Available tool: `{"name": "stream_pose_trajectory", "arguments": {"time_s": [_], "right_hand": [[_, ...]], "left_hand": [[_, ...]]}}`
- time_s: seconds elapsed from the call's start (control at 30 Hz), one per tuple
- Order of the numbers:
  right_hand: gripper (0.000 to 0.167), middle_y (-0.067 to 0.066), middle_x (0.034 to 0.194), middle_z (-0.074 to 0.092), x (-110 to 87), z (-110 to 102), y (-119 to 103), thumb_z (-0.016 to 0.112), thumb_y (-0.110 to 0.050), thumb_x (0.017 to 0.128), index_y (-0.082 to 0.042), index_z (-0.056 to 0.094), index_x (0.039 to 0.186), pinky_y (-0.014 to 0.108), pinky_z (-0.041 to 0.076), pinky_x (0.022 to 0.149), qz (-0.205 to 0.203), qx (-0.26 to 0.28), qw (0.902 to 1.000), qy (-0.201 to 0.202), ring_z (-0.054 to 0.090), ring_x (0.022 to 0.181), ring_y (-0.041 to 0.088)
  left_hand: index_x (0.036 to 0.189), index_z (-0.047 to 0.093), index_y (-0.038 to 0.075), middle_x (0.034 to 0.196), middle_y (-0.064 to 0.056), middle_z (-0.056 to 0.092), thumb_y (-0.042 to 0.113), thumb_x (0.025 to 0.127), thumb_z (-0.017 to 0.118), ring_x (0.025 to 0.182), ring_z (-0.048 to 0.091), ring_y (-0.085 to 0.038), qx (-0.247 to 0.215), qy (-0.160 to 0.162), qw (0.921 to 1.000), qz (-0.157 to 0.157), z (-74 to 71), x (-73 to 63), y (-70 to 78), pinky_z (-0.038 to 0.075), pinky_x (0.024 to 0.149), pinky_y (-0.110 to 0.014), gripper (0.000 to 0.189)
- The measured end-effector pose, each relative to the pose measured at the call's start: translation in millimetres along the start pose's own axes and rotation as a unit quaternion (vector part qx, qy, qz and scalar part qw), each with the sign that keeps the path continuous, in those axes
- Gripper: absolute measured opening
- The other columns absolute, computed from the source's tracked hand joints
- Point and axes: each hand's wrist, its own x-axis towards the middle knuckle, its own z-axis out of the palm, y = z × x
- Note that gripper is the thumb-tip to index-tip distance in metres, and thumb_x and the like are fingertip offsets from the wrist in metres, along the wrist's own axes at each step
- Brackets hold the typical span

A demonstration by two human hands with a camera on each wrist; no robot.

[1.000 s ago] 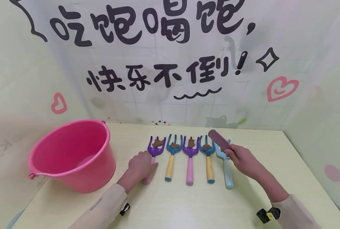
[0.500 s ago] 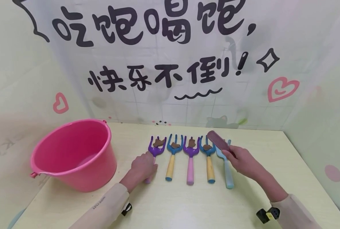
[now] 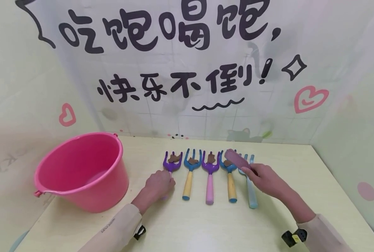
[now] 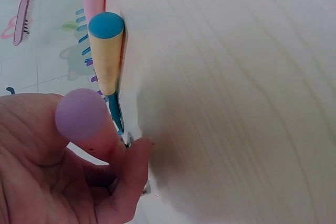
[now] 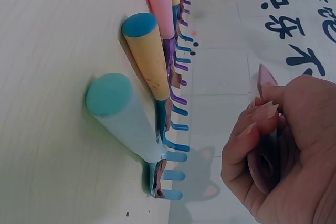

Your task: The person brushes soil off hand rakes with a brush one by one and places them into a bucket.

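Observation:
My left hand (image 3: pixel 160 183) grips the pink handle of the leftmost purple hand fork (image 3: pixel 172 166); its lilac handle end (image 4: pixel 81 113) pokes out of the curled fingers in the left wrist view. In my right hand (image 3: pixel 271 180) is a mauve brush (image 3: pixel 236 159), its pale bristles facing down, held above the right end of the row. Beside the gripped fork lie a blue fork (image 3: pixel 187 185) with a yellow handle, another purple fork (image 3: pixel 209 189), a second blue fork (image 3: pixel 232 187) and a light-blue fork (image 3: pixel 252 196). Brown flakes (image 3: pixel 174 158) lie on the fork heads.
A pink bucket (image 3: pixel 95 194) stands at the left of the pale wooden table (image 3: pixel 205 227). Behind the table hangs a printed cloth (image 3: pixel 187 122) with black lettering. Light side walls (image 3: pixel 353 140) flank the table.
My right hand has lowered the brush slightly and shifted it a little left, over the second blue fork's head. My left hand keeps its grip on the leftmost fork.

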Motion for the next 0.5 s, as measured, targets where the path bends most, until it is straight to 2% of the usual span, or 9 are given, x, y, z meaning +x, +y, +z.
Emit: {"name": "stream_pose_trajectory", "arguments": {"time_s": [0.1,0.37,0.43,0.5], "right_hand": [[0.032,-0.002,0.065,0.047,-0.3,0.4,-1.0,0.054,-0.029,0.107,-0.003,0.060,0.090,0.027,0.035,0.051,-0.006,0.008,0.9999,-0.010,0.040,0.055,0.013],[0.022,0.004,0.071,0.052,-0.8,2.0,-0.6,0.055,-0.022,0.107,-0.001,0.061,0.100,0.028,0.035,0.053,-0.025,0.009,0.9993,-0.027,0.042,0.058,0.013],[0.023,0.004,0.072,0.052,-0.7,2.3,-0.4,0.055,-0.022,0.107,-0.001,0.061,0.102,0.028,0.036,0.053,-0.024,0.008,0.9992,-0.030,0.043,0.058,0.014],[0.023,0.002,0.072,0.051,-0.5,2.4,-0.6,0.055,-0.023,0.107,-0.001,0.061,0.103,0.028,0.036,0.053,-0.025,0.008,0.9991,-0.032,0.043,0.059,0.014]], "left_hand": [[0.072,0.056,0.011,0.067,-0.006,0.051,0.018,0.099,0.060,0.057,0.050,-0.019,-0.007,0.004,1.0000,0.004,1.0,-1.4,-1.5,0.037,0.049,-0.029,0.028],[0.076,0.053,0.010,0.073,-0.008,0.050,0.016,0.097,0.061,0.062,0.052,-0.024,-0.032,0.044,0.9984,0.013,-0.6,-5.3,-4.1,0.042,0.051,-0.033,0.024],[0.086,0.058,0.005,0.076,-0.009,0.051,0.017,0.098,0.060,0.064,0.052,-0.024,-0.043,0.053,0.9977,0.009,-1.5,-6.0,-4.3,0.043,0.051,-0.034,0.017],[0.097,0.059,-0.001,0.077,-0.010,0.051,0.018,0.098,0.060,0.065,0.052,-0.025,-0.052,0.061,0.9968,0.007,-2.4,-6.9,-4.8,0.044,0.052,-0.035,0.019]]}}
